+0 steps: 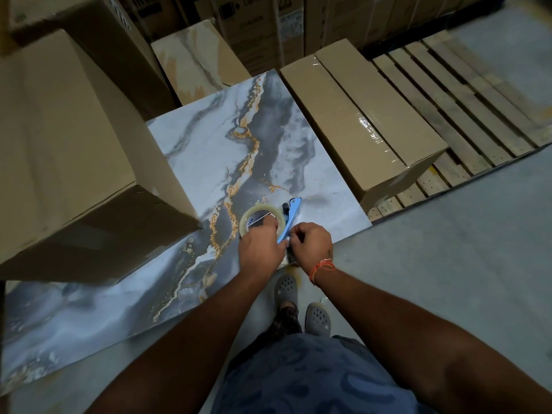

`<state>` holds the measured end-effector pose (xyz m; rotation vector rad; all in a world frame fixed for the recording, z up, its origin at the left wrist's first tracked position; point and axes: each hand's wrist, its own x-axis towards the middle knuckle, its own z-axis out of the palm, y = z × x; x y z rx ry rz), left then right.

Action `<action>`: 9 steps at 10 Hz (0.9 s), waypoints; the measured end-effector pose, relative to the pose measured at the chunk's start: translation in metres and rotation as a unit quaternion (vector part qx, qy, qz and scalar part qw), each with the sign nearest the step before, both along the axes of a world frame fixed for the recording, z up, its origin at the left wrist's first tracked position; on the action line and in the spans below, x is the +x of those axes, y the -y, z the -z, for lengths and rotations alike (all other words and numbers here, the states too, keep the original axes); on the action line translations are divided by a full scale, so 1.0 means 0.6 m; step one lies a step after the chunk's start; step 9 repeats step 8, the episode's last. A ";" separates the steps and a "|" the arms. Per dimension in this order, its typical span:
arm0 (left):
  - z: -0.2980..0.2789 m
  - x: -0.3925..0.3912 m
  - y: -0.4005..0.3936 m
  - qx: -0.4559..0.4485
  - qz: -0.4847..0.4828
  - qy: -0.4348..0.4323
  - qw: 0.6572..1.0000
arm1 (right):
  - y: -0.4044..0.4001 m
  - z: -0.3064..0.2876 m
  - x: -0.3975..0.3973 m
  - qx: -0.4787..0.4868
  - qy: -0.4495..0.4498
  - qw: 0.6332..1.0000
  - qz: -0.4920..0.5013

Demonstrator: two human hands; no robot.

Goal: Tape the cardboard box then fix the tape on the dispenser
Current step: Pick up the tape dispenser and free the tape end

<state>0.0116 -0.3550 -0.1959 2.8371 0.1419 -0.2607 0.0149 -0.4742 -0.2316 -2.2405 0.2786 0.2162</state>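
both hands on tape dispenser (291, 218): left hand (259, 249) clasps tape roll (260, 222), right hand (310, 244) pinches tape end. likely fixing step; next, thread end to cutter.

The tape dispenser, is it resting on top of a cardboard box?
No, the tape dispenser sits on the marble-patterned slab, under both hands.

- The left hand (259, 245) covers the near side of the tape roll (260, 219).
- Both hands hide the lower dispenser (291, 213); the right hand (310, 242) pinches something unclear.
- The big box (68, 138) is cut off at left.
- Print on the far cartons (260, 19) is blurred.
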 end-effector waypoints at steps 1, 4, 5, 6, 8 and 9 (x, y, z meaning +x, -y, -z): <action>0.003 -0.003 -0.002 0.006 0.010 0.006 1.000 | -0.001 -0.001 -0.001 -0.002 -0.002 1.000 -0.008; -0.011 -0.018 -0.016 -0.039 0.000 0.063 0.997 | -0.003 -0.007 -0.014 -0.001 -0.006 1.000 -0.005; -0.017 -0.029 -0.029 -0.056 -0.020 0.100 0.993 | -0.002 -0.006 -0.021 -0.006 0.018 1.000 -0.011; -0.032 -0.043 -0.042 -0.053 -0.059 0.128 0.989 | -0.008 -0.020 -0.025 -0.015 0.070 0.997 -0.041; -0.078 -0.079 -0.094 0.002 -0.078 0.252 0.965 | -0.057 -0.084 -0.005 -0.032 0.222 0.962 -0.153; -0.078 -0.079 -0.094 0.002 -0.078 0.252 0.965 | -0.057 -0.084 -0.005 -0.032 0.222 0.962 -0.153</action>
